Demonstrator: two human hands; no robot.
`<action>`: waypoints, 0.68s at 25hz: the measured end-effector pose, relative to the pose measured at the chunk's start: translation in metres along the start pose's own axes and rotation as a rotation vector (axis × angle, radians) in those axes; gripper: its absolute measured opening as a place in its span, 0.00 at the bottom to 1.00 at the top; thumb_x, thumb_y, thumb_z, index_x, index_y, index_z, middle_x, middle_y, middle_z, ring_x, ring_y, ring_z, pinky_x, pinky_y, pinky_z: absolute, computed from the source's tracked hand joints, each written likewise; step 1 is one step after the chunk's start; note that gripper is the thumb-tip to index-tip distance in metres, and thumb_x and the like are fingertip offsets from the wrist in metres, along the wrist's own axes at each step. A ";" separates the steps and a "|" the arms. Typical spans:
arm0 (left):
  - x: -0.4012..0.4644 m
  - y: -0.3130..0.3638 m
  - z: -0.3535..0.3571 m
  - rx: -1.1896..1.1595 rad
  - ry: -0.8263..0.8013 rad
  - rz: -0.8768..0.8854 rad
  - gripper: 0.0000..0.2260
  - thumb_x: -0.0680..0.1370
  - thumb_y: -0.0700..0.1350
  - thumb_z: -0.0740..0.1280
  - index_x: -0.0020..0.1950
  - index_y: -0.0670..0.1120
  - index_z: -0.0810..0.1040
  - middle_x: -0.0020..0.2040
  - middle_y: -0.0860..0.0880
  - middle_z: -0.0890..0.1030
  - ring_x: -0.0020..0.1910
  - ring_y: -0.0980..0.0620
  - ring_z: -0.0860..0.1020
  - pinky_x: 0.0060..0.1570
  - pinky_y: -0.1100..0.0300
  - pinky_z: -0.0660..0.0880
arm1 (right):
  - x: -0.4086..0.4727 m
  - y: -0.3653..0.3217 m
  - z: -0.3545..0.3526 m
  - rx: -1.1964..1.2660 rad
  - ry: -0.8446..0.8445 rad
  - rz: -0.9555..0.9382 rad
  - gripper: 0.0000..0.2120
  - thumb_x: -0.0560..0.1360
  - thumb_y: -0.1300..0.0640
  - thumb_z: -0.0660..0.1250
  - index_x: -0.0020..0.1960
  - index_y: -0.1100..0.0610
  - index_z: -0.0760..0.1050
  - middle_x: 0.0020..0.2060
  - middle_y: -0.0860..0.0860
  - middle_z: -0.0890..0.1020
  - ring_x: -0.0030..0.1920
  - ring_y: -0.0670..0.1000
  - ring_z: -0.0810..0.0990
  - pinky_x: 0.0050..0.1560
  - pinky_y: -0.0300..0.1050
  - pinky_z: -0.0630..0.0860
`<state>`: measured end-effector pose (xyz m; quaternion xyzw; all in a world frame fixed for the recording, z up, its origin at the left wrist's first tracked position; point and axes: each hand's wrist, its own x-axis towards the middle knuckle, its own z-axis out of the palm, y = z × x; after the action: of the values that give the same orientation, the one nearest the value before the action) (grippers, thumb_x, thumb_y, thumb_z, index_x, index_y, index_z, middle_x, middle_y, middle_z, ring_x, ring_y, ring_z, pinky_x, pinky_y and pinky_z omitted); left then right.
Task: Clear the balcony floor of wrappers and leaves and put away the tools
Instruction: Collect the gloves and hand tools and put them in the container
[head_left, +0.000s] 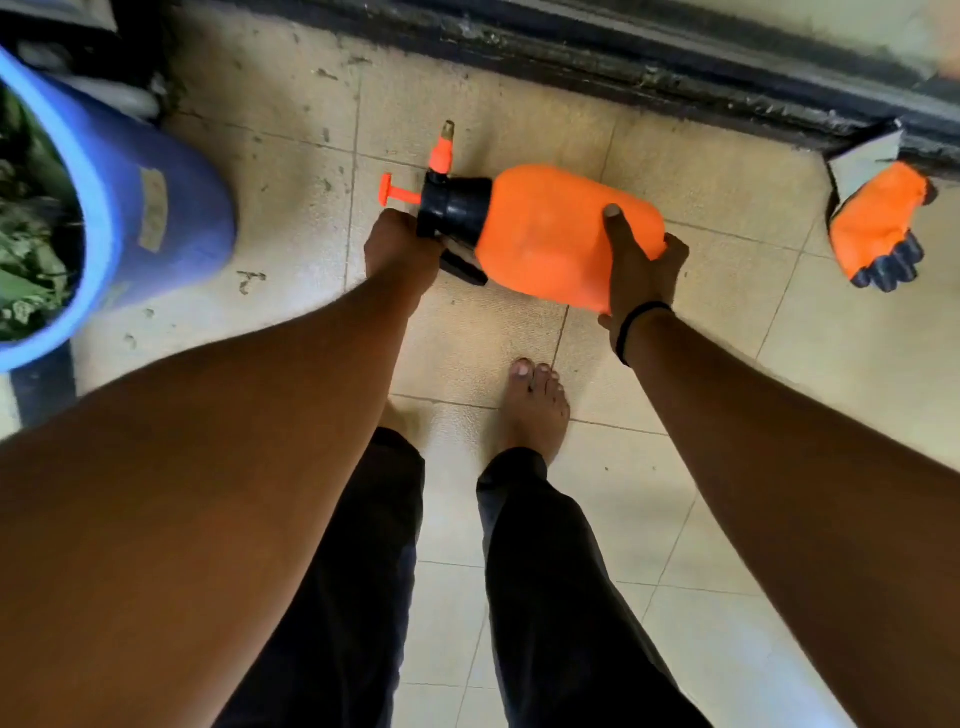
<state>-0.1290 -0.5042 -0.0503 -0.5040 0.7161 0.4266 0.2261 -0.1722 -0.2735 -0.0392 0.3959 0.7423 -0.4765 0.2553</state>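
Above the beige tiled floor, both arms reach down. Left hand curls its fingers round the black handle of the sideways orange plastic pressure sprayer; right hand grips its base, thumb on top.

blue bucket at 9 o'clock is cut off by the edge, and the left hand hides the sprayer's handle.
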 end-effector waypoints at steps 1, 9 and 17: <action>-0.004 -0.005 -0.007 0.036 -0.045 0.006 0.11 0.75 0.44 0.72 0.55 0.45 0.79 0.49 0.47 0.82 0.47 0.46 0.81 0.43 0.56 0.79 | -0.023 -0.016 -0.001 -0.038 -0.021 0.065 0.30 0.75 0.36 0.68 0.70 0.51 0.65 0.62 0.51 0.73 0.59 0.58 0.73 0.62 0.61 0.73; -0.203 -0.100 -0.137 -0.343 -0.197 -0.170 0.15 0.72 0.40 0.77 0.54 0.38 0.78 0.38 0.52 0.80 0.42 0.54 0.86 0.42 0.64 0.79 | -0.154 -0.066 0.005 -0.661 -0.324 0.091 0.30 0.77 0.39 0.67 0.73 0.55 0.69 0.70 0.56 0.73 0.65 0.62 0.74 0.64 0.64 0.74; -0.251 -0.199 -0.252 -0.159 0.361 -0.219 0.10 0.72 0.36 0.69 0.51 0.45 0.82 0.44 0.43 0.84 0.44 0.41 0.79 0.39 0.55 0.71 | -0.372 -0.032 0.158 -0.493 -0.835 0.315 0.29 0.79 0.34 0.57 0.68 0.55 0.71 0.58 0.57 0.79 0.54 0.59 0.81 0.58 0.55 0.76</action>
<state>0.1779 -0.6077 0.1972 -0.6631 0.6503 0.3574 0.0987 0.0089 -0.5528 0.1929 0.2069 0.5986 -0.3605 0.6847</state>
